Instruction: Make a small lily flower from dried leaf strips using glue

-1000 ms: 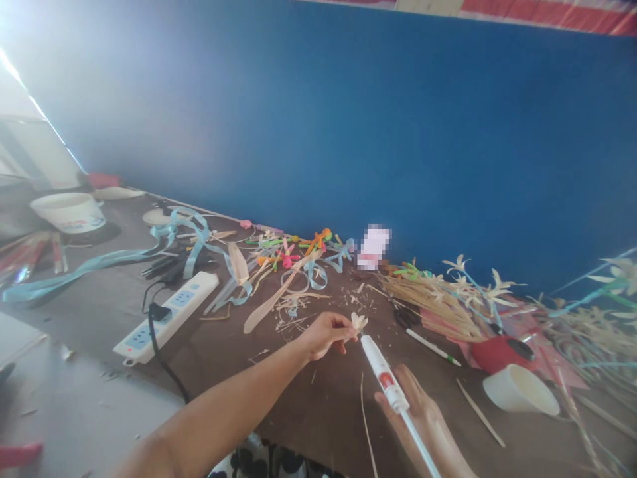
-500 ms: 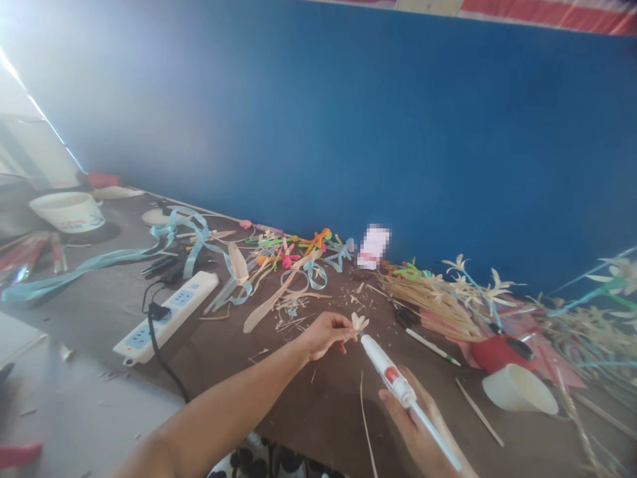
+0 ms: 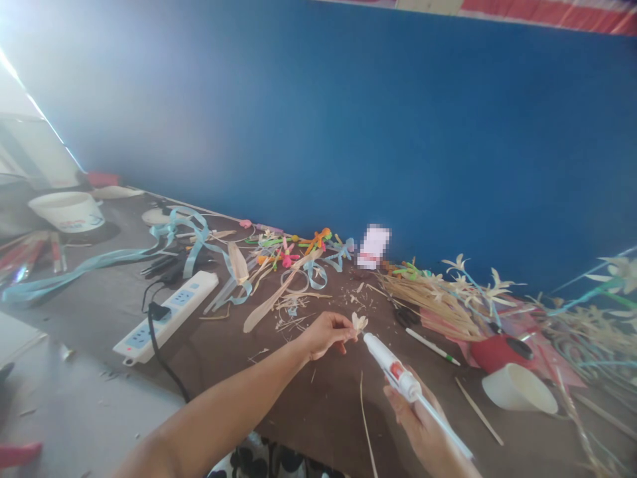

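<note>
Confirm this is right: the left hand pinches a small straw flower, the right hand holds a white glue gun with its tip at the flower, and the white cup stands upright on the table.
Not quite. The head view shows the white cup lying on its side on the table, not upright. The rest holds: the left hand pinches the small straw flower, and the right hand holds the white glue gun with its tip at the flower.
</note>
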{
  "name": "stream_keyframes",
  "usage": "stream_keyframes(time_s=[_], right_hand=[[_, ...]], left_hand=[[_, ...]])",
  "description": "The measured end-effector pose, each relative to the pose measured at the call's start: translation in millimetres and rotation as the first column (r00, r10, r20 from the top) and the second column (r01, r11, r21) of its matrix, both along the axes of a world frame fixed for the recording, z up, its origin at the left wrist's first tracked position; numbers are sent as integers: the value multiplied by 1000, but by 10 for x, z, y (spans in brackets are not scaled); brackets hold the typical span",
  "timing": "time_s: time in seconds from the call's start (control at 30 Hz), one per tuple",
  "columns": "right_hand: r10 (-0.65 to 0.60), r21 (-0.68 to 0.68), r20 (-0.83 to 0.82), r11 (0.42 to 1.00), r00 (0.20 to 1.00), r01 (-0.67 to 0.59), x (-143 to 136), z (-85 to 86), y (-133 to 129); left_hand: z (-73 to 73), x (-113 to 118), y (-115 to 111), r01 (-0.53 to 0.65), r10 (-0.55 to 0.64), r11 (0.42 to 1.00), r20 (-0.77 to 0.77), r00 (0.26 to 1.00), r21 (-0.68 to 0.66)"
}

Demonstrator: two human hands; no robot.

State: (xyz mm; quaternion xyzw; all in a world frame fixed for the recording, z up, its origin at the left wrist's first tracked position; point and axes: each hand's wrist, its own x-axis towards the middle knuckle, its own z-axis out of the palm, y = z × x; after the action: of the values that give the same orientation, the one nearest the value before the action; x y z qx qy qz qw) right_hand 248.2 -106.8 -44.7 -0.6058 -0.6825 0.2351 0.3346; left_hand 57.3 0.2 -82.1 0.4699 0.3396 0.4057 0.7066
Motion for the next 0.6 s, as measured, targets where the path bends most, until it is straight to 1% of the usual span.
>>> stream_keyframes(time_s=[0.07,0.2,0.3,0.47,0.6], right_hand=[[-30,-24,-27,999,999,29,-4,12,-3],[-13,-73,-28,997,1000,10,-15,46,-1],[-37,-77,-25,996,999,35,-20,53,2],[-40,-85,-35,996,999,37,5,0,-10],[-31,-77,15,996,999,32,23,-44,-16]], left_hand=[[5,1,-1,-1,1,1000,-2,1000,-3],[24,1,-6,5,-4,1000,7,1000,-9],[34,0,-12,5,-5,1000,-1,1000,-1],[30,-2,-14,1,-1,1000,-3,1000,-17],[18,-5,-7,7,-7,1000,-11,1000,-23]])
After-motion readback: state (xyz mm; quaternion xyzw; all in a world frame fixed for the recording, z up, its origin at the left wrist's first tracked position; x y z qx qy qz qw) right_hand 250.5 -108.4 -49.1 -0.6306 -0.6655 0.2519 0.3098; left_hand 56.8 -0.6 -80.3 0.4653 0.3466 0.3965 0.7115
